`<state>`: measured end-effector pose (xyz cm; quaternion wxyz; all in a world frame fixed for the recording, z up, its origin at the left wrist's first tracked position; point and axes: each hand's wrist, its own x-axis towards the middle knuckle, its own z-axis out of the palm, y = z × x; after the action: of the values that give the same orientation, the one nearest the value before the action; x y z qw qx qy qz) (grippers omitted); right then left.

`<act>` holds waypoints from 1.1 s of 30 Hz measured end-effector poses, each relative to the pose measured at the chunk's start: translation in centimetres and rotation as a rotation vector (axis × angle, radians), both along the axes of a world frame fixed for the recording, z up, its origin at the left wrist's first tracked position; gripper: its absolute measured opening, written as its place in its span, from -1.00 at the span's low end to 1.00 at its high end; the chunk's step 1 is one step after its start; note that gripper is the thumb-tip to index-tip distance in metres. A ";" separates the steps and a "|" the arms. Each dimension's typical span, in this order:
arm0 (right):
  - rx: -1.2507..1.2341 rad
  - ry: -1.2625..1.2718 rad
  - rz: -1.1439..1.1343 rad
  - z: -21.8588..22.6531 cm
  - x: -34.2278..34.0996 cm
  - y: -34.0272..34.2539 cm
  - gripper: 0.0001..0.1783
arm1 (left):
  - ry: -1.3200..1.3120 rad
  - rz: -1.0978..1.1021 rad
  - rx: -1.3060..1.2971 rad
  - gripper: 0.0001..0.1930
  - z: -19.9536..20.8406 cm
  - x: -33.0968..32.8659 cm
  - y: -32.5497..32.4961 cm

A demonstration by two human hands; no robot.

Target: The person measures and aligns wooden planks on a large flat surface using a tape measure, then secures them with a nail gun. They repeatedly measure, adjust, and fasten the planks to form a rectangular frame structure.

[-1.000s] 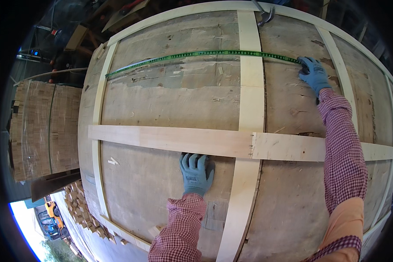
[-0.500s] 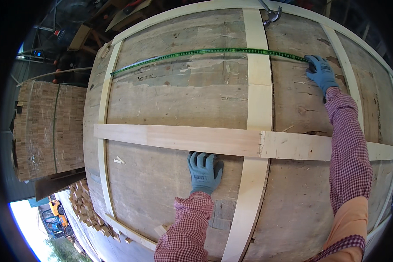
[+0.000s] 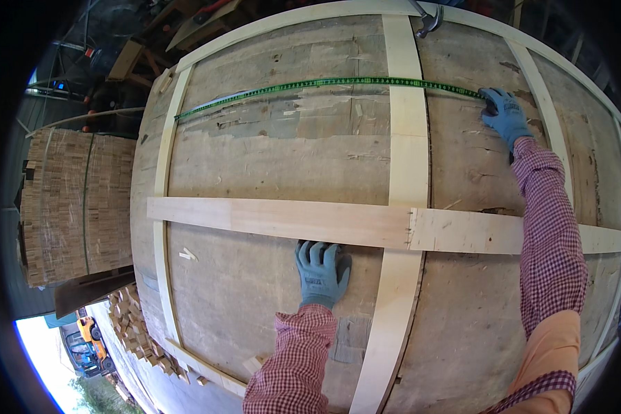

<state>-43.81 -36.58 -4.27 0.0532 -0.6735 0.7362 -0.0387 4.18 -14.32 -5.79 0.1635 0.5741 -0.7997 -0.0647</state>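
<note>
From my remote seat, I see the tape (image 3: 317, 82) stretched beyond the board (image 3: 310, 219), its long axis roughly alongside it; the right hand (image 3: 506, 116), also beyond the board, is nearer, curled around the tape's right end. The left hand (image 3: 322, 272) bends its fingers at the board's near edge; whether they grip, I can't tell.

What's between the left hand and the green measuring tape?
Head view: the long crosswise wooden strip, then a stretch of worn wooden panel.

The wooden crossbar (image 3: 310, 219) looks smooth and matt, the wooden panel (image 3: 276, 167) rough, splintered.
</note>
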 end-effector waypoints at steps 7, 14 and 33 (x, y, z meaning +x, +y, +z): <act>0.004 0.038 -0.030 0.1 0.3 0.0 -0.29 | 0.004 0.001 -0.014 -0.55 0.0 -0.1 -0.1; -0.036 0.064 -0.035 0.1 1.2 0.3 -0.30 | 0.021 -0.005 -0.032 -0.56 -0.2 0.0 0.0; -0.054 0.043 -0.052 0.1 1.3 0.6 -0.32 | -0.010 0.016 0.032 -0.56 0.0 0.0 0.1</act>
<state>-42.48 -36.00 -4.12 0.0181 -0.6559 0.7533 -0.0455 4.21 -14.21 -5.74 0.1506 0.5833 -0.7948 -0.0733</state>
